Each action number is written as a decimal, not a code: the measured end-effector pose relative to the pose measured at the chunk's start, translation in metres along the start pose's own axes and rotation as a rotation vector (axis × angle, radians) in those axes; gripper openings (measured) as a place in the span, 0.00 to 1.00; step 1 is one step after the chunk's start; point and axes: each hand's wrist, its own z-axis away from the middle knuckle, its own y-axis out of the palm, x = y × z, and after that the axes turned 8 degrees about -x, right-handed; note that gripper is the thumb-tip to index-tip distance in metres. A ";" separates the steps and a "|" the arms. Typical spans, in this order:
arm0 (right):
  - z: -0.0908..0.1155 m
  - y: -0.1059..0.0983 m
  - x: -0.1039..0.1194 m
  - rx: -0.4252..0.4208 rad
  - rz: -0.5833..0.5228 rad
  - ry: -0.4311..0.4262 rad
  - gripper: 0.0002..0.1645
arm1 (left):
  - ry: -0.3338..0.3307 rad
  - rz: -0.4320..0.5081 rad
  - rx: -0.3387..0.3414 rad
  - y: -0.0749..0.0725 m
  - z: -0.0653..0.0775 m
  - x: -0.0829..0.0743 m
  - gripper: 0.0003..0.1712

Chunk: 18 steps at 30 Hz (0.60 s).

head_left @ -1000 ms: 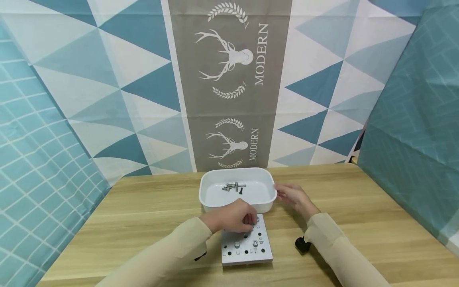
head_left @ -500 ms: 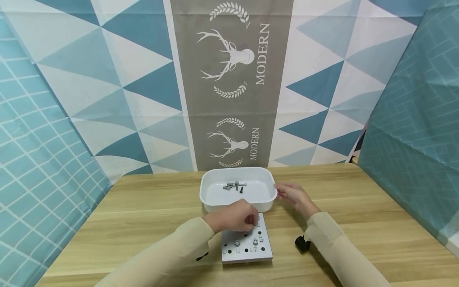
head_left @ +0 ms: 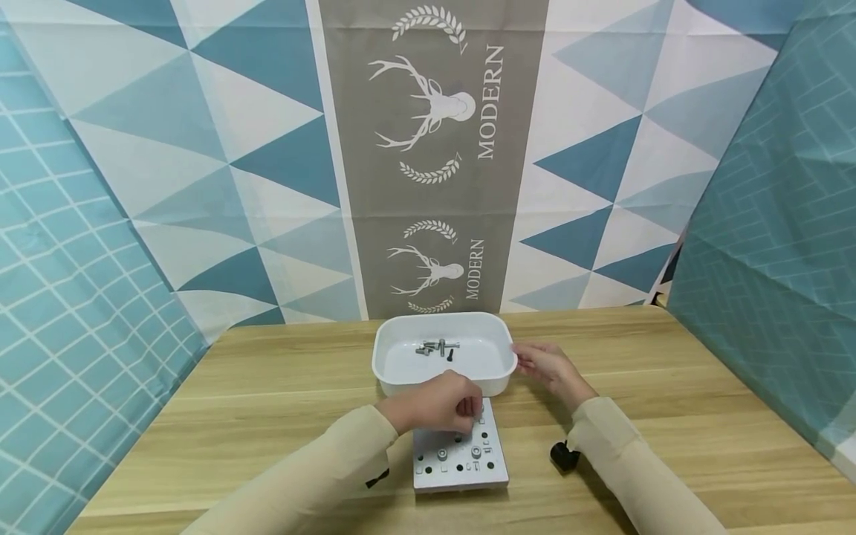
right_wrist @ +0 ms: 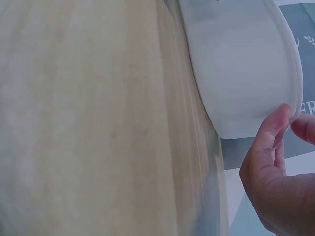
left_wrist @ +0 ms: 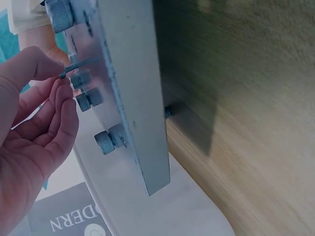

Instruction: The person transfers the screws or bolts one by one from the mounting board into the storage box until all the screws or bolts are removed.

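Note:
A silver metal plate (head_left: pixel 461 475) with holes and several socket-head bolts (left_wrist: pixel 104 141) standing in it lies in front of a white plastic tub (head_left: pixel 401 375). Over the plate's far part my left hand (head_left: pixel 438 403) is bent down. In the left wrist view its thumb and forefinger pinch a thin screw (left_wrist: pixel 72 67) at the plate's face, among thicker bolt heads. The screw is hidden by the hand in the head view. At the tub's right end, my right hand (head_left: pixel 545 364) holds the rim between thumb and fingers (right_wrist: pixel 283 112).
Several loose metal bolts (head_left: pixel 438 346) and a small black screw (head_left: pixel 450 355) lie in the tub. A black object (head_left: pixel 564 455) shows beside the right sleeve. The wooden table (head_left: pixel 281 371) reaches back to a patterned cloth backdrop (head_left: pixel 435 186).
Small finger movement shows in my left hand, which stays over the same part of the plate. The right hand and the tub hold their places.

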 end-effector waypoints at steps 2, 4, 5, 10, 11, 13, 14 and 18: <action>0.000 0.000 0.000 0.007 0.000 -0.002 0.28 | 0.005 0.011 -0.012 -0.001 0.000 0.000 0.05; 0.000 0.000 0.000 0.008 -0.001 -0.005 0.29 | 0.007 0.020 -0.019 -0.003 0.001 0.001 0.05; 0.000 0.000 0.000 0.005 0.002 -0.007 0.29 | 0.007 0.023 -0.023 -0.004 0.001 0.000 0.05; 0.000 0.000 0.000 0.003 0.010 -0.009 0.29 | 0.009 0.029 -0.042 -0.008 0.002 0.000 0.04; 0.000 0.000 0.000 0.003 0.011 -0.009 0.29 | 0.010 0.030 -0.046 -0.008 0.002 0.000 0.04; 0.000 0.001 -0.001 -0.001 0.011 -0.009 0.28 | 0.012 0.036 -0.055 -0.010 0.003 0.001 0.04; 0.000 0.001 -0.001 -0.002 0.012 -0.010 0.28 | 0.013 0.037 -0.061 -0.010 0.003 0.002 0.04; -0.001 0.001 -0.002 0.001 0.019 -0.015 0.28 | 0.010 0.037 -0.075 -0.013 0.004 0.003 0.03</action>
